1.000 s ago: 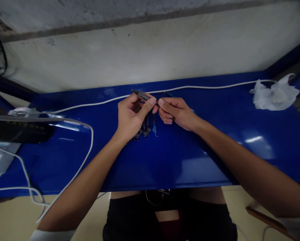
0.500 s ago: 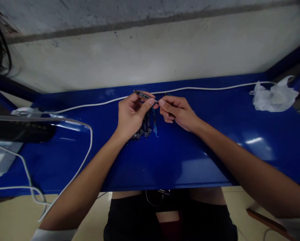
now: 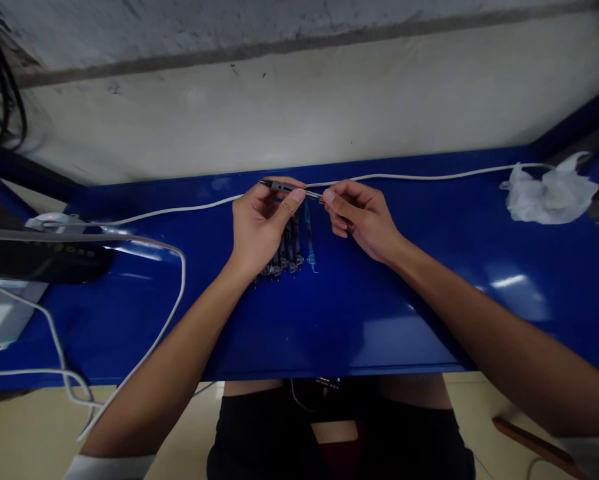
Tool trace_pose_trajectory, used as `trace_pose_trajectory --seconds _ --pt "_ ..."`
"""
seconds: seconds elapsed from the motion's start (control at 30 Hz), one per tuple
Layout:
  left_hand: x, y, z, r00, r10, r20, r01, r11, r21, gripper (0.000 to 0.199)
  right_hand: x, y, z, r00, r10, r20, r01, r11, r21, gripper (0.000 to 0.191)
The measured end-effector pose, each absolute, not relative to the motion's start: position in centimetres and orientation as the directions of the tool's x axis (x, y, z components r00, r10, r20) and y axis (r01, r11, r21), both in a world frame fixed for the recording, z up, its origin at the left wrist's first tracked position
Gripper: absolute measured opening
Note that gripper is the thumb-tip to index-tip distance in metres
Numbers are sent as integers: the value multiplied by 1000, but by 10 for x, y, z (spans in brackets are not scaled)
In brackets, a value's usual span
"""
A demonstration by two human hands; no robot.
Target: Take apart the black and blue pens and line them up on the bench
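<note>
My left hand [image 3: 264,223] is closed round a dark pen barrel [image 3: 281,187], its thumb lying along the near side and one end sticking out to the left. From the barrel's right end a thin, pale pen refill [image 3: 313,195] runs across to my right hand [image 3: 357,217]. There the thumb and fingertips of my right hand pinch its far end, hiding the tip. Below the hands, several dark pens [image 3: 285,257] lie side by side on the blue table [image 3: 329,320], partly covered by my left hand. A blue pen [image 3: 309,237] lies at the right of that row.
A white cable [image 3: 404,177] runs along the table's back edge to a crumpled white plastic bag [image 3: 552,193] at right. On the left are a black cylinder-like object [image 3: 44,260], a white box [image 3: 9,313] and a looping white cable [image 3: 182,280].
My right hand has moved slightly right, away from my left hand. More of the thin refill now shows between them, and more of the pens below is visible.
</note>
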State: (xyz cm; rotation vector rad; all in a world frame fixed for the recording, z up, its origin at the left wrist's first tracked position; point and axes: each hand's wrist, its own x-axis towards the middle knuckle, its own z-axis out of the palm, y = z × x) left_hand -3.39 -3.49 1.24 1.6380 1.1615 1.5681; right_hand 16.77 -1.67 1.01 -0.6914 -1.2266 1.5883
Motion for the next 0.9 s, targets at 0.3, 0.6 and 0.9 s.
trace_pose_trajectory --seconds 0.3,0.6,0.9 --pt "-33 -36 14 -72 890 451 184 -432 883 28 171 -15 10 -507 862 28 -338 -169 -926 43" --pt "-33 -41 21 5 879 477 171 -471 866 36 175 -9 18 -380 925 -18 -454 -204 -867 45" --pt "-45 -28 18 -118 865 487 163 -467 869 38 179 2 21 -354 935 25 -534 -180 -826 51"
